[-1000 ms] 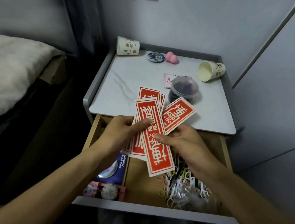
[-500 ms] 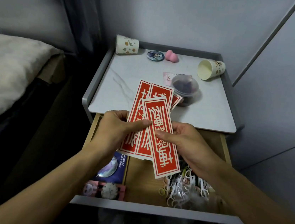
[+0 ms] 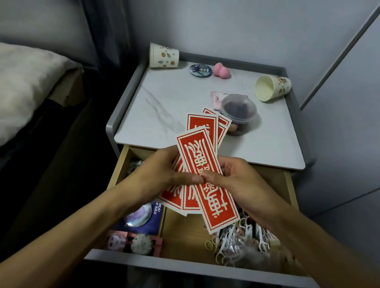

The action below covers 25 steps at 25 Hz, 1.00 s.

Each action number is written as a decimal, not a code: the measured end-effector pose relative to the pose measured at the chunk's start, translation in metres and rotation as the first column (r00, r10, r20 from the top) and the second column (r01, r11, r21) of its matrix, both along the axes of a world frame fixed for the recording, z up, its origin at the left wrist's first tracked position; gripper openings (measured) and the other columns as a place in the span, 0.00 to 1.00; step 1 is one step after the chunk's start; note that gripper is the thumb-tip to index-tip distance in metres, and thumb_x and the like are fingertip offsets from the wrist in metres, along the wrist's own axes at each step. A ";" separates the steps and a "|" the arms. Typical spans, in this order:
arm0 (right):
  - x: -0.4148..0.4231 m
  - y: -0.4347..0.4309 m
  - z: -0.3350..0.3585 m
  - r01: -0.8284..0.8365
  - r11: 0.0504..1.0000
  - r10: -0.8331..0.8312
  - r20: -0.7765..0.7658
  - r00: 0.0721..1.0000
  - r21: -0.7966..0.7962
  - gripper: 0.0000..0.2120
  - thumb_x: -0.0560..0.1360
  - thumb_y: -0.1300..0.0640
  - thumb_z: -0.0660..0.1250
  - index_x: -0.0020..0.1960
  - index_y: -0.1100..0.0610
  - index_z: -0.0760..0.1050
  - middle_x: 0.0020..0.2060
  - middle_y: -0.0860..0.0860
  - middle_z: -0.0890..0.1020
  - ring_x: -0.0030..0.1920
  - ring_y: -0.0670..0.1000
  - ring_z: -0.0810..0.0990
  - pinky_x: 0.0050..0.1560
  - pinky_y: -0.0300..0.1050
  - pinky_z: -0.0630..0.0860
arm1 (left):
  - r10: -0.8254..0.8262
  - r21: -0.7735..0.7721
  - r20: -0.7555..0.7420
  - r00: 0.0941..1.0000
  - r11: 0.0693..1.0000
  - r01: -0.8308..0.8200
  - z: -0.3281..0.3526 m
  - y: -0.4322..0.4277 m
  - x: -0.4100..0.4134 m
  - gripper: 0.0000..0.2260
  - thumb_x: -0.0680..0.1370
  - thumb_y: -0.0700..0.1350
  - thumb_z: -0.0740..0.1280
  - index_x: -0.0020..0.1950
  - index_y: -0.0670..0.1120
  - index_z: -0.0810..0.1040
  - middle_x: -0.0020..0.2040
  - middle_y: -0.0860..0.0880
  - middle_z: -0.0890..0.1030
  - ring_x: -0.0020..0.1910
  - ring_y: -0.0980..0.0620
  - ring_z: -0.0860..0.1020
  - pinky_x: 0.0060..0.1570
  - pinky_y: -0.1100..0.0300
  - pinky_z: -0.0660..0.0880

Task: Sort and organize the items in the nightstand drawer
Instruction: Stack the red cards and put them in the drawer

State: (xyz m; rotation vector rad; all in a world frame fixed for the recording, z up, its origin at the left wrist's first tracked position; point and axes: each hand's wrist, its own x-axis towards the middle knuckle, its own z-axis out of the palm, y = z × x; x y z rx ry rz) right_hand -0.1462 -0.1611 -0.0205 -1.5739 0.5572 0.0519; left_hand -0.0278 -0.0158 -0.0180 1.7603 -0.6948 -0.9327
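Observation:
Several red cards with white lettering point(image 3: 203, 150) are fanned above the open nightstand drawer point(image 3: 181, 266). My left hand point(image 3: 156, 175) grips the stack from the left with its thumb across the front card. My right hand point(image 3: 239, 185) pinches the front card from the right, thumb on top. Inside the drawer lie a dark blue badge package point(image 3: 141, 217), a pink packet with round charms point(image 3: 133, 243) and a heap of white floss picks and hair ties point(image 3: 236, 243).
On the marble top point(image 3: 164, 107) lie two tipped paper cups point(image 3: 163, 57) point(image 3: 272, 88), a round badge point(image 3: 200, 70), a pink sponge point(image 3: 221, 70), a pink packet point(image 3: 216, 99) and a clear lidded tub point(image 3: 238, 115). A bed point(image 3: 11, 88) lies to the left, a wall panel to the right.
The fanned cards have been drawn together: the card that stuck out to the right is back in the stack. Both hands have closed in on the cards.

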 end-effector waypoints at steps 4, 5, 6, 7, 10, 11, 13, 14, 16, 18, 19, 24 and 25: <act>0.000 -0.004 0.000 0.144 0.981 -0.146 -0.004 0.989 -0.127 0.11 0.76 0.54 0.70 0.56 0.55 0.77 0.46 0.51 0.86 0.42 0.51 0.87 0.47 0.50 0.83 | 0.037 0.007 -0.149 0.988 0.999 -0.036 0.002 0.001 0.001 0.15 0.73 0.39 0.74 0.58 0.47 0.77 0.46 0.50 0.86 0.43 0.50 0.85 0.41 0.60 0.82; 0.001 -0.007 -0.001 0.166 0.964 -0.168 0.008 0.986 -0.206 0.09 0.77 0.54 0.69 0.56 0.55 0.77 0.46 0.51 0.86 0.41 0.50 0.86 0.47 0.49 0.83 | 0.072 0.008 -0.194 0.978 0.997 -0.072 0.003 0.002 0.002 0.15 0.74 0.38 0.73 0.59 0.46 0.76 0.47 0.49 0.86 0.43 0.49 0.85 0.42 0.58 0.82; 0.002 -0.009 -0.002 0.177 0.940 -0.178 0.022 0.984 -0.291 0.08 0.79 0.54 0.66 0.56 0.55 0.77 0.46 0.51 0.86 0.41 0.48 0.86 0.46 0.47 0.83 | 0.108 0.007 -0.243 0.964 0.994 -0.110 0.003 0.003 0.004 0.15 0.74 0.36 0.72 0.60 0.45 0.76 0.47 0.47 0.86 0.44 0.48 0.85 0.42 0.56 0.82; 0.002 -0.012 -0.003 0.184 0.910 -0.181 0.044 0.983 -0.372 0.08 0.80 0.54 0.63 0.57 0.55 0.77 0.46 0.50 0.86 0.41 0.46 0.86 0.45 0.44 0.81 | 0.134 0.002 -0.301 0.944 0.990 -0.140 0.004 0.004 0.007 0.15 0.75 0.35 0.70 0.61 0.45 0.76 0.48 0.46 0.86 0.44 0.47 0.85 0.42 0.56 0.82; 0.001 -0.023 0.000 0.164 0.763 -0.099 0.138 0.985 -0.625 0.10 0.82 0.56 0.59 0.59 0.49 0.78 0.48 0.44 0.83 0.46 0.40 0.81 0.46 0.32 0.73 | 0.136 -0.007 -0.458 0.879 0.988 -0.156 0.008 0.008 0.015 0.16 0.76 0.33 0.66 0.63 0.44 0.76 0.49 0.42 0.85 0.43 0.45 0.85 0.37 0.57 0.82; 0.001 -0.027 0.001 0.145 0.669 -0.039 0.161 0.986 -0.729 0.12 0.82 0.56 0.60 0.61 0.49 0.78 0.49 0.43 0.80 0.49 0.40 0.77 0.52 0.33 0.69 | 0.125 -0.017 -0.526 0.841 0.987 -0.158 0.010 0.008 0.016 0.18 0.76 0.32 0.65 0.64 0.44 0.76 0.51 0.40 0.85 0.45 0.44 0.85 0.38 0.55 0.82; 0.002 -0.031 0.001 0.111 0.500 0.090 0.179 0.980 -0.859 0.12 0.81 0.56 0.61 0.59 0.48 0.80 0.48 0.42 0.75 0.53 0.39 0.67 0.59 0.42 0.58 | 0.072 -0.061 -0.670 0.739 0.987 -0.151 0.009 0.008 0.017 0.21 0.76 0.30 0.62 0.67 0.45 0.74 0.54 0.38 0.83 0.48 0.41 0.84 0.41 0.50 0.83; 0.003 -0.031 0.000 0.100 0.457 0.139 0.183 0.973 -0.884 0.11 0.81 0.53 0.61 0.59 0.47 0.80 0.48 0.42 0.74 0.53 0.38 0.64 0.60 0.44 0.55 | 0.041 -0.085 -0.728 0.685 0.985 -0.150 0.009 0.008 0.017 0.21 0.76 0.31 0.62 0.68 0.45 0.73 0.55 0.37 0.83 0.48 0.40 0.84 0.41 0.48 0.83; 0.004 -0.030 -0.003 0.107 0.401 0.185 0.195 0.963 -0.910 0.13 0.79 0.46 0.59 0.58 0.46 0.79 0.50 0.42 0.75 0.56 0.37 0.62 0.63 0.45 0.53 | -0.017 -0.117 -0.809 0.587 0.984 -0.133 0.010 0.009 0.015 0.19 0.77 0.36 0.64 0.68 0.44 0.72 0.54 0.37 0.82 0.48 0.40 0.84 0.44 0.46 0.82; 0.005 -0.026 -0.004 0.133 0.405 0.182 0.222 0.958 -0.905 0.14 0.77 0.45 0.64 0.59 0.49 0.76 0.54 0.42 0.76 0.59 0.34 0.57 0.64 0.43 0.51 | -0.045 -0.101 -0.807 0.589 0.993 -0.063 0.009 0.009 0.012 0.20 0.77 0.46 0.68 0.67 0.41 0.73 0.54 0.37 0.82 0.48 0.42 0.83 0.50 0.46 0.81; 0.005 -0.024 -0.004 0.140 0.420 0.187 0.237 0.953 -0.897 0.15 0.76 0.47 0.67 0.60 0.51 0.75 0.53 0.41 0.74 0.59 0.34 0.55 0.64 0.44 0.51 | -0.058 -0.078 -0.769 0.637 0.997 -0.003 0.008 0.009 0.009 0.20 0.76 0.49 0.68 0.65 0.41 0.75 0.54 0.38 0.82 0.47 0.43 0.83 0.51 0.48 0.81; 0.007 -0.016 -0.010 0.176 0.282 0.256 0.251 0.934 -0.943 0.22 0.73 0.42 0.68 0.63 0.52 0.75 0.57 0.47 0.76 0.62 0.43 0.63 0.66 0.44 0.54 | -0.159 -0.001 -0.661 0.733 0.977 0.211 0.006 0.005 -0.006 0.11 0.79 0.38 0.64 0.62 0.40 0.75 0.53 0.37 0.83 0.46 0.45 0.84 0.44 0.55 0.82; 0.007 -0.016 -0.011 0.201 0.309 0.180 0.264 0.948 -0.930 0.25 0.72 0.41 0.69 0.65 0.53 0.74 0.61 0.50 0.74 0.63 0.43 0.63 0.67 0.42 0.57 | -0.160 -0.016 -0.664 0.730 0.980 0.200 0.004 0.005 -0.005 0.12 0.80 0.37 0.63 0.64 0.40 0.74 0.54 0.36 0.83 0.48 0.43 0.84 0.46 0.54 0.82</act>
